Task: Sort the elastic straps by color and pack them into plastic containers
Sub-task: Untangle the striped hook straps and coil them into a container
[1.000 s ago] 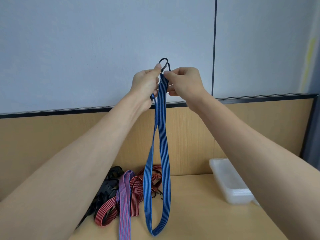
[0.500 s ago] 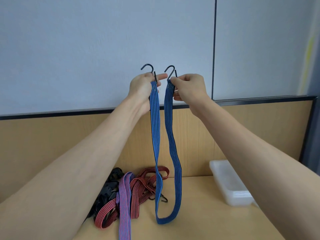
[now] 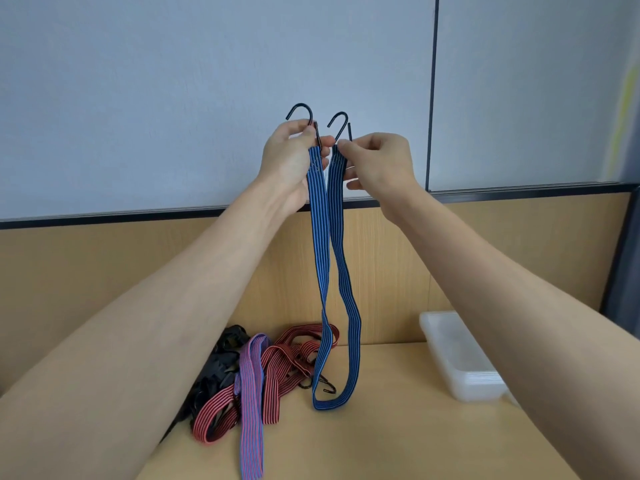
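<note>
A blue striped elastic strap [image 3: 320, 258] hangs as a long loop in front of the wall, its bottom bend just above the table. My left hand [image 3: 289, 161] pinches one end below its black hook [image 3: 302, 114]. My right hand [image 3: 377, 164] pinches the other end below the second black hook [image 3: 338, 123]. The two ends are held side by side, a small gap apart. On the table behind the loop lie red striped straps [image 3: 277, 365], a purple-pink strap [image 3: 251, 403] and black straps [image 3: 221, 362], partly hidden by my left forearm.
A stack of clear plastic containers [image 3: 457, 355] sits at the right of the wooden table [image 3: 381, 445], partly behind my right forearm. A wooden partition and a pale wall panel rise behind the table. A loose black hook [image 3: 325, 384] lies by the red straps.
One second ago the two hooks were held together; my hands have since parted them slightly. The strap loop has lifted off the table a little and hangs higher.
</note>
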`<state>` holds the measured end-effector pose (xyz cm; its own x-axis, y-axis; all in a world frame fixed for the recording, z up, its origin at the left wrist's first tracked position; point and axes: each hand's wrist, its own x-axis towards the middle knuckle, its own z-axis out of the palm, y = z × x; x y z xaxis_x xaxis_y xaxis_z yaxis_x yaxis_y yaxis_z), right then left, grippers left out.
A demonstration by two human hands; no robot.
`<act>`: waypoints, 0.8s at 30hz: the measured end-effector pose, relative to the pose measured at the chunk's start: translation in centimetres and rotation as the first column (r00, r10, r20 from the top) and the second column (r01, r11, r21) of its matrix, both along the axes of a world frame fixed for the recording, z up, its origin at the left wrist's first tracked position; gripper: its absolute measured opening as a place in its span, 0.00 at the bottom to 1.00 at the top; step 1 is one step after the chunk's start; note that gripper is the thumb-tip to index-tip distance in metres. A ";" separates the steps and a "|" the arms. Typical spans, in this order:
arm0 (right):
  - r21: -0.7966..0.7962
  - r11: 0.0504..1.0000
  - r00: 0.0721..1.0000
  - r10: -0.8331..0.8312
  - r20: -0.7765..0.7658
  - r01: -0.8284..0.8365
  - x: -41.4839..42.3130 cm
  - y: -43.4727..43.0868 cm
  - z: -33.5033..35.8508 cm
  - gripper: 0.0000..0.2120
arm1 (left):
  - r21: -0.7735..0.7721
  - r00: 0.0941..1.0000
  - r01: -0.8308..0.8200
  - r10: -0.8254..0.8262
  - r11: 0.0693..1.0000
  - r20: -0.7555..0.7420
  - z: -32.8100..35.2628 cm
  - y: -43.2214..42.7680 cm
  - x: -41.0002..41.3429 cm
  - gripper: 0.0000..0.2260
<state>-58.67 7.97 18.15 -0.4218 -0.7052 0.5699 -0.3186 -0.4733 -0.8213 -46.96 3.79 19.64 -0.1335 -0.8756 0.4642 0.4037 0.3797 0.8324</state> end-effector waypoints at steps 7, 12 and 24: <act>-0.046 0.999 0.999 0.013 0.035 -0.011 0.3 0.0 -0.2 0.12 | 0.061 0.995 0.088 -0.085 0.994 -0.043 0.0 0.5 -0.5 0.06; -0.119 0.992 0.997 -0.031 0.066 0.039 0.8 0.2 -0.2 0.11 | 0.068 0.994 0.087 -0.082 0.994 -0.072 0.0 1.2 -0.5 0.04; -0.256 0.958 0.986 -0.151 -0.073 0.128 1.6 0.2 -0.9 0.09 | 0.105 0.984 0.175 -0.176 0.979 0.000 -0.2 2.1 -0.8 0.07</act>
